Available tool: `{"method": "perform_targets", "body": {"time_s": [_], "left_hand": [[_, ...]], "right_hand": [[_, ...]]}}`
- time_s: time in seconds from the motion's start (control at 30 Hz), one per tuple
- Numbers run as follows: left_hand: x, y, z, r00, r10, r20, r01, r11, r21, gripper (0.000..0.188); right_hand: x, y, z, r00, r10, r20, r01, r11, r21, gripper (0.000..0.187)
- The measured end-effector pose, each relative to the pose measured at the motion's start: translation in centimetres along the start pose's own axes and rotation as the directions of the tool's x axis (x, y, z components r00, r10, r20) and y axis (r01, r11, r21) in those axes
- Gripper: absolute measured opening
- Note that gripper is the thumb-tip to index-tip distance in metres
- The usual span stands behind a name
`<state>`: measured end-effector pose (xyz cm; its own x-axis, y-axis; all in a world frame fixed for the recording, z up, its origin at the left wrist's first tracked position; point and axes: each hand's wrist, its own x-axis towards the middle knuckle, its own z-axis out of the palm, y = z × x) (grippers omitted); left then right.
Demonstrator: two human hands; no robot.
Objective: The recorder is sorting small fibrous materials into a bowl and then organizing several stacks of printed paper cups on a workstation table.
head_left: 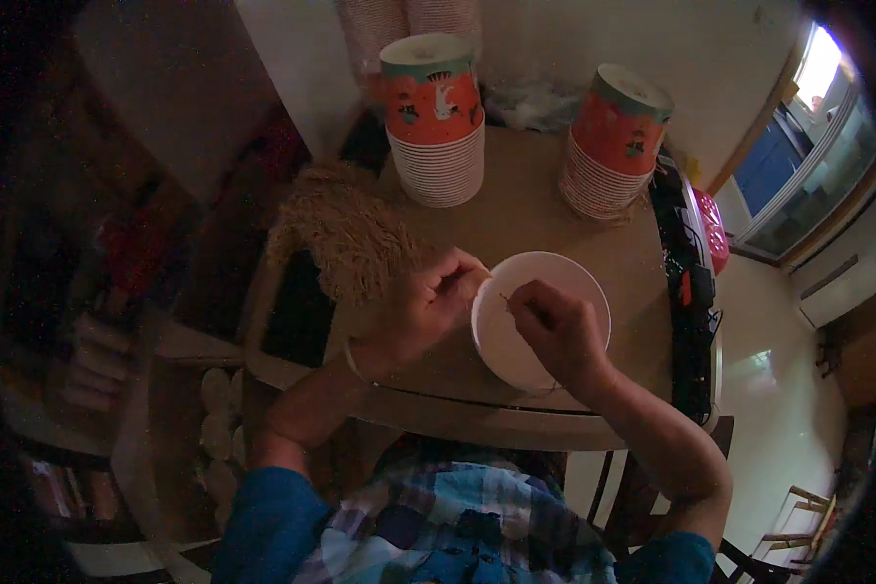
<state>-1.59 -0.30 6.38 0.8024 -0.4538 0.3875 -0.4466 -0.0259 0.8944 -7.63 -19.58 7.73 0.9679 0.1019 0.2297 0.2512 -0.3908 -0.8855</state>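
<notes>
In front of me on the table stands a round white tub point(530, 362), its open top facing up. At its left rim my left hand point(428, 307) is closed in a pinch; what its fingertips hold is too small to make out. Over the tub's opening, my right hand point(563, 326) has its fingertips pressed together on a thin brown strand point(505, 298), a short end of which sticks out. Beside my left hand lies a loose heap of brown, straw-like strands point(346, 229).
Two upside-down stacks of orange-and-green paper tubs stand at the back, a left stack point(436, 122) and a right stack point(616, 141). Clear plastic wrapping point(535, 102) lies behind them. A black strip with cables point(686, 292) runs along the right edge, near a red basket point(712, 229).
</notes>
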Motion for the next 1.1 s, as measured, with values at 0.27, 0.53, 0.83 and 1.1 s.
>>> {"method": "perform_targets", "body": {"time_s": [0.27,0.53,0.83,1.1], "left_hand": [[0.3,-1.8,-1.0,0.985,-0.142,-0.098,0.156,0.976,0.151,0.011],[-0.1,-5.2,-0.5,0.99,-0.138,0.001,0.138,0.989,0.05,0.016],[-0.6,-4.9,-0.5,0.966,-0.24,0.095,0.249,0.964,-0.094,0.021],[-0.6,-5.0,-0.3,0.965,-0.238,0.114,0.249,0.963,-0.101,0.022]], "right_hand": [[0.6,-0.4,-0.1,0.994,0.097,0.052,-0.094,0.994,-0.048,0.011],[1.6,1.0,0.1,0.994,0.078,0.079,-0.069,0.992,-0.105,0.013],[2.8,2.3,0.3,0.99,0.025,0.138,0.006,0.975,-0.223,0.012],[3.1,2.7,0.7,0.992,0.01,0.124,0.014,0.982,-0.191,0.012]]}}
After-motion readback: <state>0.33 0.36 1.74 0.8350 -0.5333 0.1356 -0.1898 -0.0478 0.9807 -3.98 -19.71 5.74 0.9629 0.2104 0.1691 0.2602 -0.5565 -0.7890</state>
